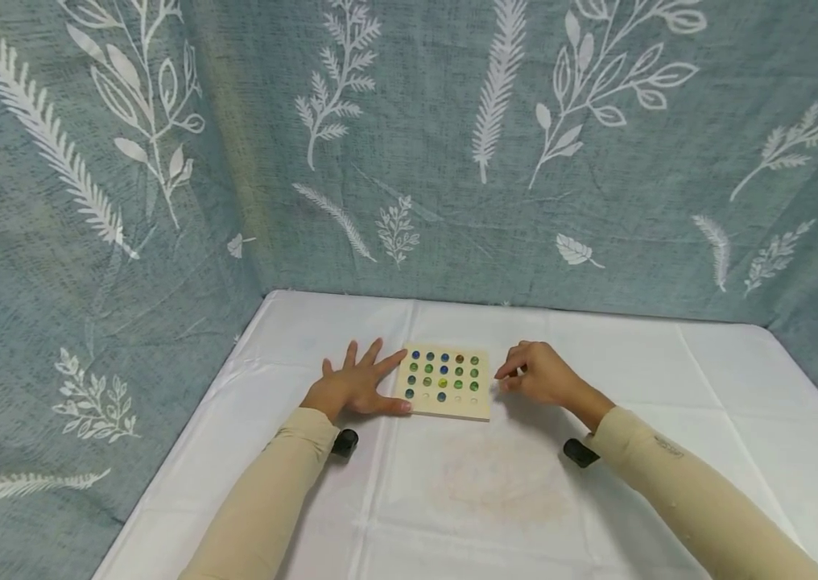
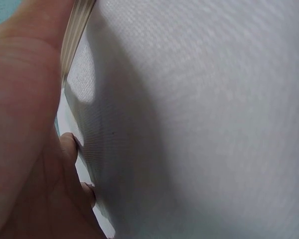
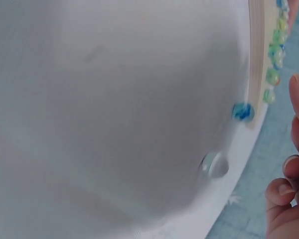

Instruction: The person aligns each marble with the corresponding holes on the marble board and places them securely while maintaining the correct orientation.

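Observation:
A pale wooden board [image 1: 448, 412] lies on the table, with rows of colored glass marbles [image 1: 443, 383] in its hollows. My left hand [image 1: 351, 388] is spread flat, thumb and index finger touching the board's left edge. Beyond the right edge hovers my right hand [image 1: 539, 374], its thumb and index finger apart and its other fingers bent inward, with nothing visible between them. In the right wrist view a blue marble [image 3: 243, 112] sits close beside the board's side, and a clear marble [image 3: 217, 165] lies farther out on the cloth. The front row shows some bare hollows.
A white cloth covers the table [image 1: 452, 499], with fold creases running across it. Behind and to the left hangs a blue-green curtain [image 1: 423, 145] with white leaf patterns. A dark wrist camera [image 1: 580, 453] sits under the right forearm, another [image 1: 344, 442] under the left.

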Motion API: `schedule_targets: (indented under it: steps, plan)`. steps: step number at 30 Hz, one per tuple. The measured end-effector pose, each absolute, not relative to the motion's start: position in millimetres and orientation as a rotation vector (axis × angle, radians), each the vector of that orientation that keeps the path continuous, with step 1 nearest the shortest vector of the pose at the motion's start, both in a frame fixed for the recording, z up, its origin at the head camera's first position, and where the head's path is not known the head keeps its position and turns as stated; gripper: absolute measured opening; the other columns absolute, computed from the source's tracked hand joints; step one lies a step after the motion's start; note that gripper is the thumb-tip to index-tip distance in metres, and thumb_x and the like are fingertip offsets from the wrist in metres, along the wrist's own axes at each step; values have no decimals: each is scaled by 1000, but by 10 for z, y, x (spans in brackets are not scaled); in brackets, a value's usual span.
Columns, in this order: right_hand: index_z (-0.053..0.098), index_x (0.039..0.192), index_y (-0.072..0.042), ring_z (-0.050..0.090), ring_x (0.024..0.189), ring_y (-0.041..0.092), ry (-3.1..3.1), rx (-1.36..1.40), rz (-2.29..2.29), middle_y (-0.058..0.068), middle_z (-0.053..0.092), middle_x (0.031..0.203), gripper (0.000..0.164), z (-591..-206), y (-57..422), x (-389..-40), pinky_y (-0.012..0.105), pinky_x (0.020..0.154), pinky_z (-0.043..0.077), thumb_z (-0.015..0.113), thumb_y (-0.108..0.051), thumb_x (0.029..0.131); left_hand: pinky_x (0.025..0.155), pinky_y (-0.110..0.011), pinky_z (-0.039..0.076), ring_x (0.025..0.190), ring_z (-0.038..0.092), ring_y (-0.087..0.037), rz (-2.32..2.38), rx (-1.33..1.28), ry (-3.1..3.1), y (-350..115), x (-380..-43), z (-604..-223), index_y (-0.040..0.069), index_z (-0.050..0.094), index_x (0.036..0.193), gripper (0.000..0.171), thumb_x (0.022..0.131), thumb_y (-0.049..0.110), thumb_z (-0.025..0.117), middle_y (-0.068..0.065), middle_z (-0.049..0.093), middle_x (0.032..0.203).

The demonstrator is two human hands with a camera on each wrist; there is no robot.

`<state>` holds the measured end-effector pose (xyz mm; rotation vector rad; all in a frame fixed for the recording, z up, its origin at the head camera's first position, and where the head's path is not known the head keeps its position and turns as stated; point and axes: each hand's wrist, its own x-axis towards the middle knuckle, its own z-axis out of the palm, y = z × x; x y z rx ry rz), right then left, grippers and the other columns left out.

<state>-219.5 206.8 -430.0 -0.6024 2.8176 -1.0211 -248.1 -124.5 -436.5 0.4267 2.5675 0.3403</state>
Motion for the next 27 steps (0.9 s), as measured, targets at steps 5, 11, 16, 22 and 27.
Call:
schedule_targets:
  steps: [5,11,16,22,27]
  plan:
    - [85,94,-4,49,75,14,2847,-569,-997,-1,70,77,10,-4303,2172,-2189,26,69,42,82,-1,85,121,-80,-6,161,-18,-44,349,429,2568,-1275,-2481,-4365,42,12,167,104,86,75,68,-4,-10,178]
    - [85,93,-4,49,73,12,2859,-552,-967,0,72,79,10,-4354,2295,-2190,25,67,43,81,-1,85,120,-81,-5,162,-17,-45,351,425,2569,-1293,-2477,-4361,41,13,167,104,86,75,68,-5,-9,178]
    - [84,92,-4,50,73,11,2861,-549,-971,1,71,78,10,-4394,2415,-2155,25,67,44,81,2,84,120,-80,-5,161,-17,-45,348,430,2568,-1293,-2475,-4359,41,13,168,103,87,75,68,-5,-9,178]
    - [85,90,-7,50,77,13,2854,-481,-924,-1,71,78,7,-4432,2535,-2113,24,67,43,83,-4,84,121,-80,-4,162,-16,-45,349,443,2574,-1276,-2484,-4398,42,12,167,104,86,76,67,-5,-8,178]
    - [84,88,-6,52,80,14,2858,-467,-898,-2,72,79,4,-4453,2556,-2133,25,69,44,84,-7,85,121,-80,-5,162,-16,-45,355,439,2575,-1280,-2481,-4387,42,12,167,104,86,75,68,-4,-8,178]
